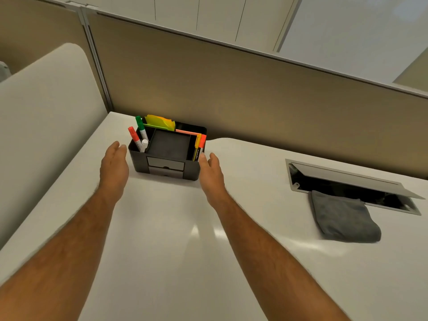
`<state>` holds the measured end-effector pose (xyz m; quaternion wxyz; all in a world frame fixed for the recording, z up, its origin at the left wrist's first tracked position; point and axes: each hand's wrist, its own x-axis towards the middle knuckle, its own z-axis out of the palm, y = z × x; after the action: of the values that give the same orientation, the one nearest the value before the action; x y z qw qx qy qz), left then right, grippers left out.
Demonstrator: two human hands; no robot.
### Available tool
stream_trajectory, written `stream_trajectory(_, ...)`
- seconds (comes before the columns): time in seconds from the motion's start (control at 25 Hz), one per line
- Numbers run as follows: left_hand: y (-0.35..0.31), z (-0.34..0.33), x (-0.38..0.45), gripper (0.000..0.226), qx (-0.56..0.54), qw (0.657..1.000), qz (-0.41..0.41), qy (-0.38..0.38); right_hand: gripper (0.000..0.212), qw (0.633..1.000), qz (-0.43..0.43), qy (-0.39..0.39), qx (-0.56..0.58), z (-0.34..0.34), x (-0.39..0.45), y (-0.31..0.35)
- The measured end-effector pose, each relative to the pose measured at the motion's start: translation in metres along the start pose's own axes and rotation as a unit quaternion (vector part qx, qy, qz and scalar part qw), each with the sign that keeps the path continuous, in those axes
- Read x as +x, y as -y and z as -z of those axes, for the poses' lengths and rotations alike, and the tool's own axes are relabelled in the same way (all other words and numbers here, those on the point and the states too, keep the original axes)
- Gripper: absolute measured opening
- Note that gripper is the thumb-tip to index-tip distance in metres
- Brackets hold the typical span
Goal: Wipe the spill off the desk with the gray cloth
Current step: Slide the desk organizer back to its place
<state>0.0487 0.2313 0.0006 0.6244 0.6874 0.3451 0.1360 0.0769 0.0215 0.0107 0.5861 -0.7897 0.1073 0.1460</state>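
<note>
Left hand point(114, 162) and right hand point(212, 169), fingers straight, holding nothing, flanked black plastic desk organizer point(166, 156) mid-frame; folded gray cloth point(342, 217) lay right, on white desk point(162, 239).

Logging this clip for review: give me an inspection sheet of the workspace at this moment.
Surface: white desk, glossy; no spill can be made out.
Job's things: gray cloth folded at the right, by the cable hatch, untouched.
Clutter: black organizer at the back with red, green and orange markers and yellow notes.
Hands: left hand and right hand open, flanking the organizer; contact cannot be told.
Cables: nothing clear; dark shapes inside the open hatch.
Surroundings: tan partition behind, pale divider at the left.
</note>
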Motion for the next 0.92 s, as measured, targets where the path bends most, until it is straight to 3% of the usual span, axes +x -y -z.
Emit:
stream_trajectory(0.2, 0.007, -0.014, 0.014, 0.039, -0.026, 0.999, 0.015, 0.014, 0.051, 0.997, -0.05, -0.011, 0.059, -0.015, 0.012, 0.001)
stream_trajectory(0.4, 0.006, -0.019, 0.016, 0.015, -0.063, 0.997, 0.027, -0.032, 0.043, 0.999, -0.039, -0.012, 0.033, -0.012, 0.014, 0.007)
stream_trajectory(0.68, -0.006, -0.038, -0.011, 0.02, -0.046, 0.998, 0.001, -0.031, 0.038, 0.999, -0.044, -0.012, 0.018, 0.024, 0.014, 0.003)
stream_trajectory(0.92, -0.025, -0.091, -0.056, 0.028, -0.044, 0.999, -0.005, 0.028, 0.03, 0.997, -0.044, -0.048, 0.029, 0.099, 0.013, -0.003)
